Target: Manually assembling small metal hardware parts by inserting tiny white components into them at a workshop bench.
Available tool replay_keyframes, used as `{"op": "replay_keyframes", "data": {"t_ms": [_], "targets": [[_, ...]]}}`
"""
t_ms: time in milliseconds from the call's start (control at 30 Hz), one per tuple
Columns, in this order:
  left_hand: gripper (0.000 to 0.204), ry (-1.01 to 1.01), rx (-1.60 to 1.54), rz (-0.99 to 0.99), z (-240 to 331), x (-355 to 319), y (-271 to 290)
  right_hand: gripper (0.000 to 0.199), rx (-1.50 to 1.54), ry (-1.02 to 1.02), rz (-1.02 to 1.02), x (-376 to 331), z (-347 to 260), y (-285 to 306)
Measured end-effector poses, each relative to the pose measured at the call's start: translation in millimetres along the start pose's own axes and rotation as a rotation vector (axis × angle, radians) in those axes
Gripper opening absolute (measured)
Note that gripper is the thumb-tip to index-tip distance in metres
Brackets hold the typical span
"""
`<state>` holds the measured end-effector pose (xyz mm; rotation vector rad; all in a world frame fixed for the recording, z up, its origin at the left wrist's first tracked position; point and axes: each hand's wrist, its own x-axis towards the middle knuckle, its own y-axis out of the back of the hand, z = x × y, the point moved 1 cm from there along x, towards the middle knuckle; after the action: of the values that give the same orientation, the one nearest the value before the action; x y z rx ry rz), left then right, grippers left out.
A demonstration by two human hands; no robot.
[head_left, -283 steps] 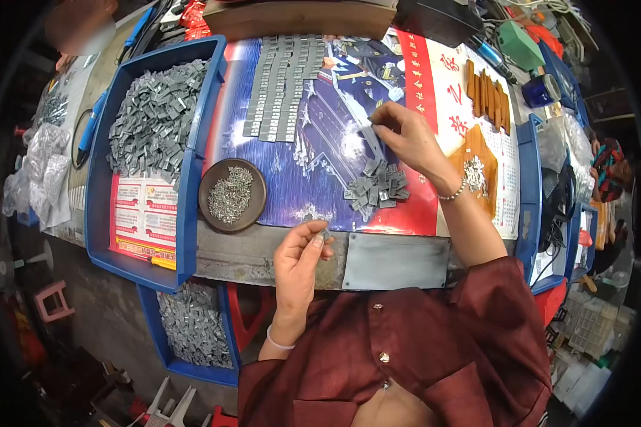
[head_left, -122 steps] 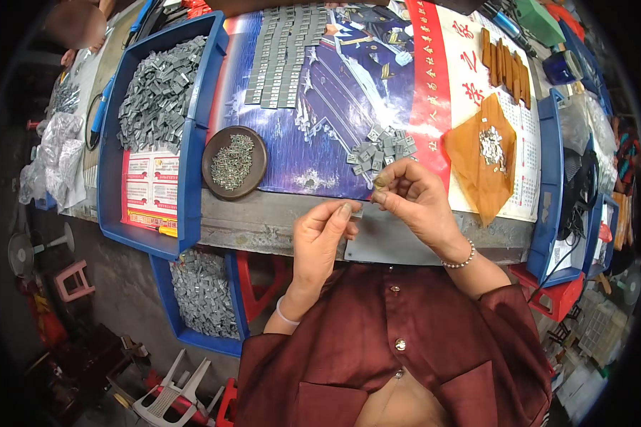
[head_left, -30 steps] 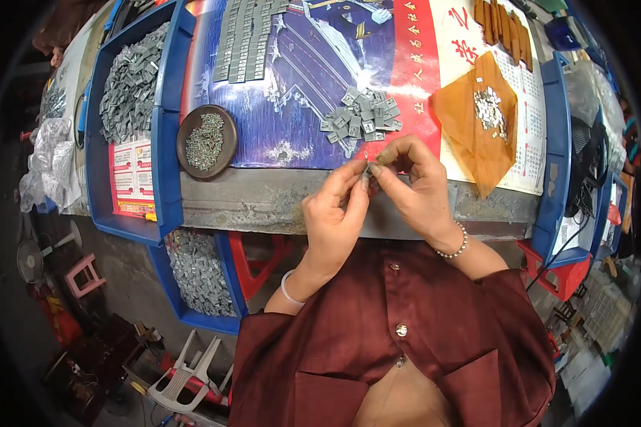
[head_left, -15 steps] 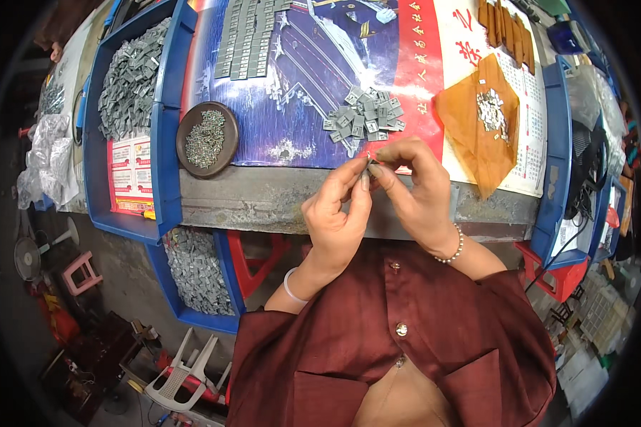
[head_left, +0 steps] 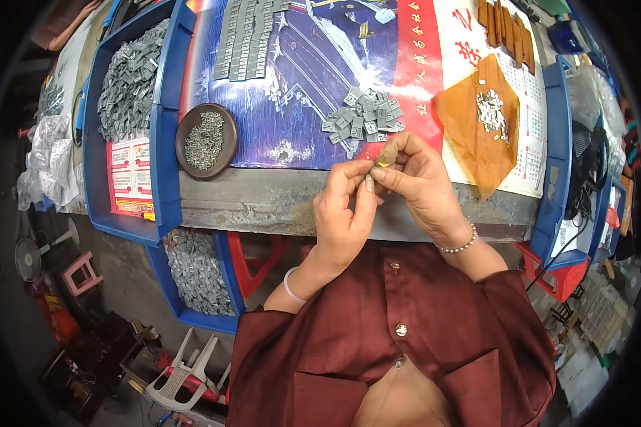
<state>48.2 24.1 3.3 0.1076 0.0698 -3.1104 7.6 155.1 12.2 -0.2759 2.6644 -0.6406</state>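
Looking down, I see the worktop [head_left: 263, 203] spread with a big blue poster [head_left: 299, 78] and, on the right, a red-edged calendar sheet [head_left: 530, 107]. At far left a blue bin [head_left: 165, 107] holds a heap of grey metal clips [head_left: 128, 78], and a second bin [head_left: 192, 274] of the same clips sits lower, under the near edge. An orange sheet [head_left: 470, 142] lies on the right with a few small silver bits [head_left: 490, 112] on it. Rows of grey clips [head_left: 246, 35] are lined up at the far side of the poster. A brown round dish [head_left: 206, 140] of tiny metal pieces stands just right of the bin. A loose pile of clips [head_left: 363, 117] lies mid-poster, just beyond my hands. My left hand [head_left: 343, 213] and right hand [head_left: 420, 181] meet over the near edge, fingertips pinched together on one small part [head_left: 384, 156], which I cannot make out clearly; both are closed on it.
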Motion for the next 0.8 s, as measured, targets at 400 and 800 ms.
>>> {"op": "replay_keyframes", "data": {"t_ms": [400, 800], "targets": [[0.018, 0.161, -0.198, 0.002, 10.6, -0.9, -3.6, 0.015, -0.02, -0.037, -0.04, -6.6, -9.4, 6.8], [0.019, 0.127, -0.097, -0.004, 13.2, -3.8, -6.5, 0.021, -0.105, 0.018, -0.07, -11.5, -4.8, 11.6]]}}
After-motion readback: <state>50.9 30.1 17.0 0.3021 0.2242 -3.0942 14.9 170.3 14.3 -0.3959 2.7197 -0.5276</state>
